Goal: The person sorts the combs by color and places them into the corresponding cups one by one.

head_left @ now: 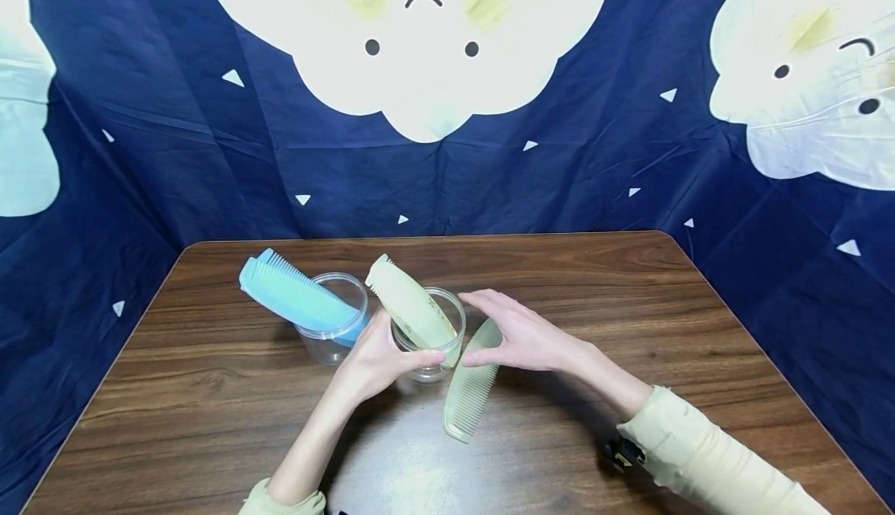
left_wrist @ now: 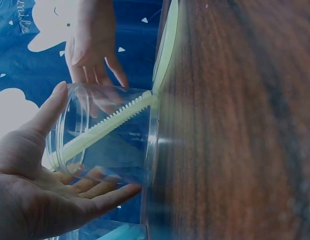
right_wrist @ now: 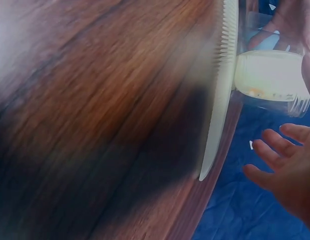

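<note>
My left hand (head_left: pixel 370 361) holds a clear plastic jar (head_left: pixel 456 307) near its rim, thumb on the near side and fingers around the left. A pale yellow-green comb (head_left: pixel 411 304) leans inside the jar, its upper end sticking out over the rim toward the back left. Another pale green comb (head_left: pixel 467 405) lies on the table right of the jar. Over that comb's far end is my right hand (head_left: pixel 527 336), fingers extended beside the jar. In the right wrist view, the fingers (right_wrist: pixel 275 145) are spread, holding nothing, apart from the lying comb (right_wrist: pixel 220 115).
Left of my left hand stands a second clear jar (head_left: pixel 325 352) with blue combs (head_left: pixel 297 297) leaning out to the left. Everything rests on a brown wood-grain table (head_left: pixel 175 414). A dark blue cloth (head_left: pixel 447 189) with white clouds hangs behind it.
</note>
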`<state>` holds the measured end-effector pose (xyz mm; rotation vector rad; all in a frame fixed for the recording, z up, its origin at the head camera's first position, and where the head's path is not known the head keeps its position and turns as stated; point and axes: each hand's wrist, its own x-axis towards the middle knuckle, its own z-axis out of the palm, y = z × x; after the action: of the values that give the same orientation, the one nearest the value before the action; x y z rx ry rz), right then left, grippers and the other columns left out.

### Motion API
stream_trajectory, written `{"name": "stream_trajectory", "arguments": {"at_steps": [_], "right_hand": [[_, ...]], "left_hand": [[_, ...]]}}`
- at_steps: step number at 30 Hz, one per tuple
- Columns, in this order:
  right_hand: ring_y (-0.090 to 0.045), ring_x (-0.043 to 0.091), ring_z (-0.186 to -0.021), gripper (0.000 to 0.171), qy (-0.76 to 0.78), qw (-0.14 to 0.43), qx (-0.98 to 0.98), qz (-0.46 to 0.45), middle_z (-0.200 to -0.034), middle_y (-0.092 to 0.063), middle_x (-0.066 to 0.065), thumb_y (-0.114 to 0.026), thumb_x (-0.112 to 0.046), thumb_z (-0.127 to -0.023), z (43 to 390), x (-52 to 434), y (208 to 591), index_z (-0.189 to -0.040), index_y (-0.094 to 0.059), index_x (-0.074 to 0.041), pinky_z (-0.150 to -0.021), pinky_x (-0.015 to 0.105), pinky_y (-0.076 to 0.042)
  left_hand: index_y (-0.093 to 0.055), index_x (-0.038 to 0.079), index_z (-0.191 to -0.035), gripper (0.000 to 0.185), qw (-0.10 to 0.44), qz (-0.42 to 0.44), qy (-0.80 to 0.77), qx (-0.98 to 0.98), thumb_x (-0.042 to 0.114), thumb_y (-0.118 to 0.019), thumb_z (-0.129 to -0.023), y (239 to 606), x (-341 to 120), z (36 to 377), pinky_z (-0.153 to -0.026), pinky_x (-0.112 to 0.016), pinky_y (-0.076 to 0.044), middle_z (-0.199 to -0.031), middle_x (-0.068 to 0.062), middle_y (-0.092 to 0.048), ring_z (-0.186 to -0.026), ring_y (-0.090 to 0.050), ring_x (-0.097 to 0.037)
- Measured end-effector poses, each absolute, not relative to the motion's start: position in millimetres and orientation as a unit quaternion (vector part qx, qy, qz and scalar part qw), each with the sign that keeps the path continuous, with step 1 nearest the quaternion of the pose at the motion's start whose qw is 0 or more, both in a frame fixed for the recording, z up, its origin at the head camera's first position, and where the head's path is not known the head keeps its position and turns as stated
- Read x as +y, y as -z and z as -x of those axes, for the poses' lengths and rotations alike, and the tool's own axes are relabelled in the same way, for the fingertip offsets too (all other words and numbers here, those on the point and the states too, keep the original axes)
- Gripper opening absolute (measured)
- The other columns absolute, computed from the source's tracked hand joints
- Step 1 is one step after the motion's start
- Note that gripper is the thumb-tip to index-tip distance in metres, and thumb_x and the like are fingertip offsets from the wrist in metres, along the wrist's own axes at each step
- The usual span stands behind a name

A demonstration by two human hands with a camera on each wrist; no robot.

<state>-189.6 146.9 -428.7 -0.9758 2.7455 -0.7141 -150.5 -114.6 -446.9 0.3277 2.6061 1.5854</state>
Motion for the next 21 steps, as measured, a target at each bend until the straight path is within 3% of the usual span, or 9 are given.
{"name": "stream_trajectory", "arguments": {"at_steps": [9,21], "right_hand": [[-0.047,0.023,-0.144,0.094,0.191,0.082,0.91,0.359,-0.156,-0.049,0.002,-0.083,-0.055,-0.08,189.3,154.3,433.4,-0.156,-0.043,-0.016,-0.118,0.052,-0.041],[-0.051,0.029,-0.141,0.102,0.113,0.064,0.892,0.433,-0.152,-0.053,0.008,-0.09,-0.061,-0.065,190.0,164.5,435.2,-0.148,-0.054,-0.015,-0.111,0.055,-0.045]], "left_hand": [[-0.065,0.021,-0.119,0.058,0.039,-0.105,-0.519,0.847,0.036,-0.094,-0.072,446.5,-114.2,150.3,-0.105,-0.041,-0.048,-0.112,0.002,-0.072,-0.112,-0.064,-0.015],[-0.064,0.021,-0.12,0.06,0.041,-0.086,-0.509,0.855,0.036,-0.095,-0.071,446.2,-113.5,149.6,-0.104,-0.04,-0.048,-0.113,0.001,-0.071,-0.113,-0.063,-0.016]]}}
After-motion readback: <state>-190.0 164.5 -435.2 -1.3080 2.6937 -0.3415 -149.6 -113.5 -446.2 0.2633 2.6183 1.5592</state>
